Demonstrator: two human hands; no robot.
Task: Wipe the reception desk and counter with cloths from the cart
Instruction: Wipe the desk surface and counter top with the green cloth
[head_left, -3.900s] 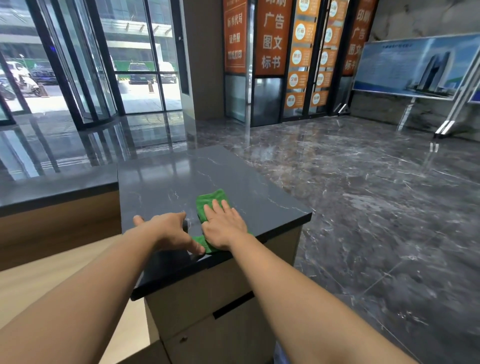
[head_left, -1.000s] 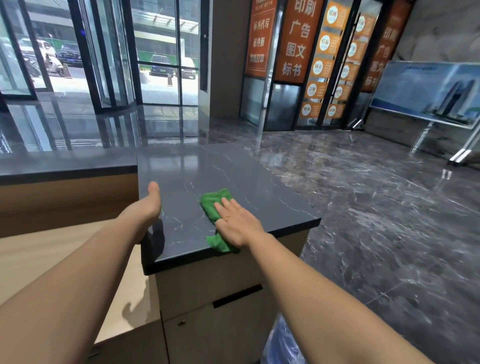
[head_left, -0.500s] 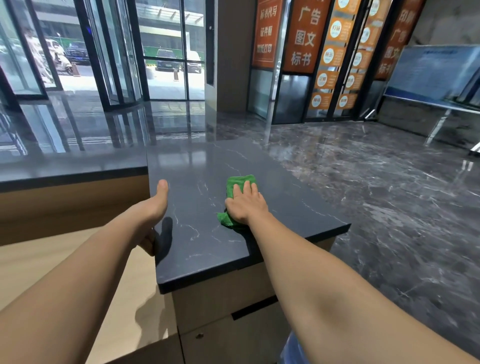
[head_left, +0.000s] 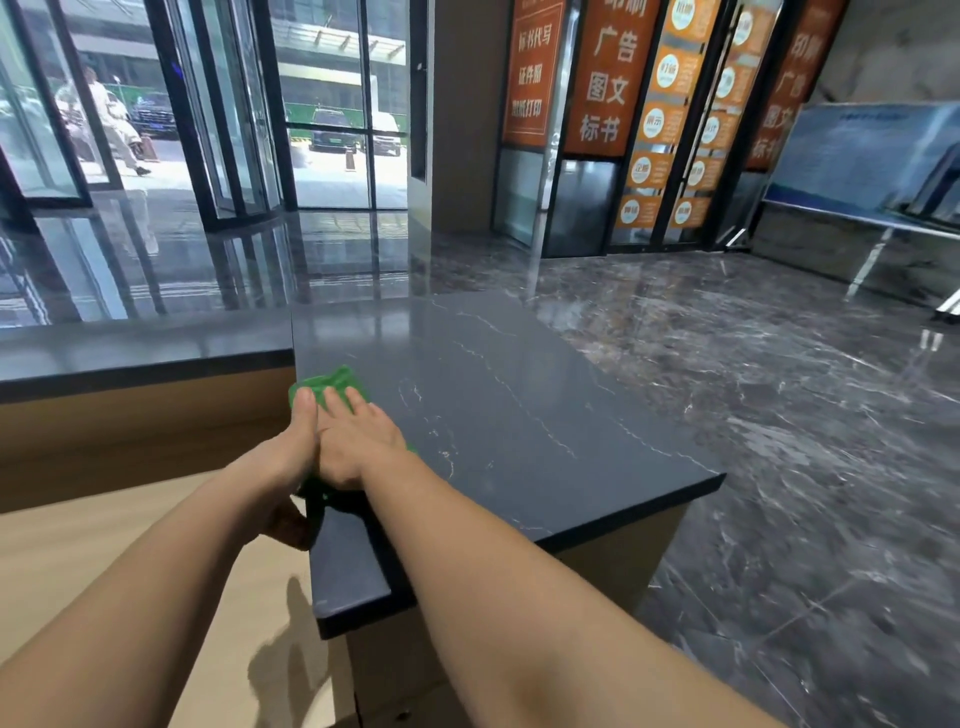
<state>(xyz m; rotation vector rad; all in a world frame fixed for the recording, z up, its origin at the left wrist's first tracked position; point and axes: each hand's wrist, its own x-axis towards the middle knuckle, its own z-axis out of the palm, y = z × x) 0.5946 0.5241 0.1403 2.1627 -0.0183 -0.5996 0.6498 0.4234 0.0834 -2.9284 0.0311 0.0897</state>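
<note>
Underfoot, a dark marble floor fills the right half of the view, glossy, with pale veins running through it. Tall glass doors in black frames stand at the far left, and parked cars show through them. Right of the doors hang orange banners with white characters; one reads 广告, 图文 and 标书 from top to bottom, while the smaller round labels on the next strips are too blurred to read. A wide blue display board leans on a metal stand at the far right, its print illegible.

Nearer, the counter top is a flat rectangular slab of dark grey stone, polished, with thin white veins and a squared edge, set on a pale wood-faced cabinet. A lower desk surface of light wood lies to its left.

The right hand lies flat with straight fingers, pressing on the green cloth, a soft crumpled cloth at the slab's left edge. The left hand grips that edge just beside it: the thumb lies on top, touching the cloth, and the fingers curl under the slab.
</note>
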